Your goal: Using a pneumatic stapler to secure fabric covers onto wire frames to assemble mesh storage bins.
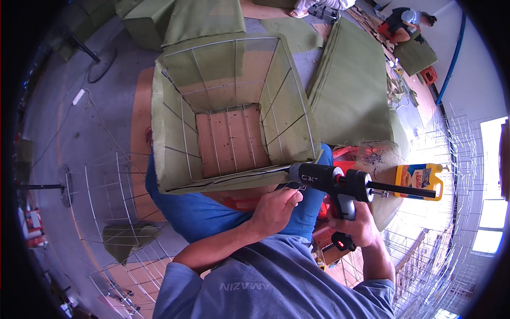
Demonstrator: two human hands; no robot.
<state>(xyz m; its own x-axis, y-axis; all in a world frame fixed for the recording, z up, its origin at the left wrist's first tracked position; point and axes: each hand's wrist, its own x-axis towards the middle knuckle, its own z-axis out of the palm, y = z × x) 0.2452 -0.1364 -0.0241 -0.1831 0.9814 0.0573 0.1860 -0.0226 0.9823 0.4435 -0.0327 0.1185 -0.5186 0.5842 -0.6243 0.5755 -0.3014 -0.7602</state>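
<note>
A wire-frame box (pixel 234 114) covered in olive-green fabric rests against my blue-trousered legs, its open side facing me. My right hand (pixel 361 223) is wrapped round the handle of a black and grey cordless glue gun (pixel 345 183), with a long black rod sticking out of its back. The gun's nose touches or nearly touches the box's near right corner. Just below that corner, my left hand (pixel 276 210) is closed with its fingertips pinched together, close to the fabric edge. Whatever it may hold is too small or hidden to make out.
A yellow plastic jug (pixel 419 181) stands at the right, near stacked wire panels (pixel 457 212). Folded green fabric (pixel 356 85) lies beyond the box, and green covered blocks (pixel 149 24) stand far left. A co-worker (pixel 406 26) sits at the far right. A cable crosses the left floor.
</note>
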